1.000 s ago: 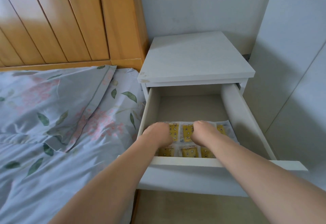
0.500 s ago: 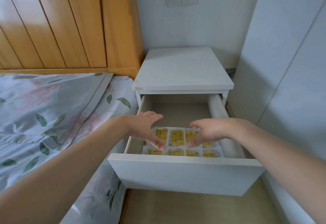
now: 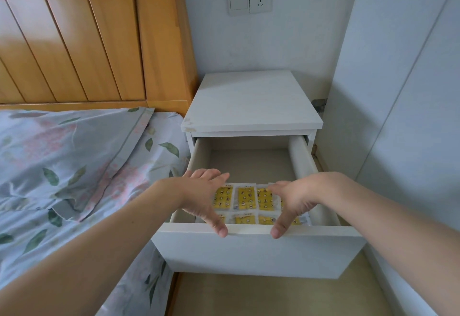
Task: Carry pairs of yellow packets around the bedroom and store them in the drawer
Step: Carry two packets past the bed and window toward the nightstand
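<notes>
1. a bed (image 3: 74, 166) with leaf-and-flower printed bedding is seen at the far left, backed by a wooden headboard (image 3: 87, 41).
2. the left hand (image 3: 201, 196) is held over the left front part of the drawer, its fingers spread and nothing gripped; its thumb tip is laid on the top edge of the drawer front.
3. a white nightstand (image 3: 251, 101) is placed just beside the bed, and its drawer (image 3: 256, 251) is pulled out.
4. the yellow packets (image 3: 246, 198) are laid flat in rows on the drawer floor, toward the front; the rear part of the floor is left bare. some packets are hidden under the hands, so no count can be given.
5. the right hand (image 3: 301, 198) is held over the right front part of the drawer, fingers spread and nothing gripped, thumb tip set on the same front edge.
6. a switch and socket plate (image 3: 249, 0) is fixed on the wall above the nightstand.
</notes>
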Demonstrator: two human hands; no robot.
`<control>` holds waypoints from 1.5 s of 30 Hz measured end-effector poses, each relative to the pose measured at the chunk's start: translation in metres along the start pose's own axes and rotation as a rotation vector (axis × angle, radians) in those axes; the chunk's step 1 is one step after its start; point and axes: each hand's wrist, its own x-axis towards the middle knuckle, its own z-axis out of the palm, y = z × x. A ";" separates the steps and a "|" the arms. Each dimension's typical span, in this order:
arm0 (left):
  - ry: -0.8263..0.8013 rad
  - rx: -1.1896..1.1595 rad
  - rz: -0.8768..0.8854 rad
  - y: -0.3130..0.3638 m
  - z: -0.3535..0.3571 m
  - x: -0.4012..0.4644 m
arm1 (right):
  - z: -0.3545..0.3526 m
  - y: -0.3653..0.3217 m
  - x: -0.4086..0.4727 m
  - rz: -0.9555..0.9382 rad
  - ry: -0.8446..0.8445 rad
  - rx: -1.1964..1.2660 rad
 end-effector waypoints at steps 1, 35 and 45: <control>0.010 0.013 0.007 0.000 0.000 0.001 | -0.001 -0.001 -0.001 -0.003 0.005 -0.014; 0.412 0.223 -0.019 -0.029 -0.056 0.084 | -0.067 0.020 0.050 0.114 0.637 -0.235; 0.500 0.035 0.006 -0.049 -0.059 0.119 | -0.075 0.032 0.080 0.052 0.845 -0.128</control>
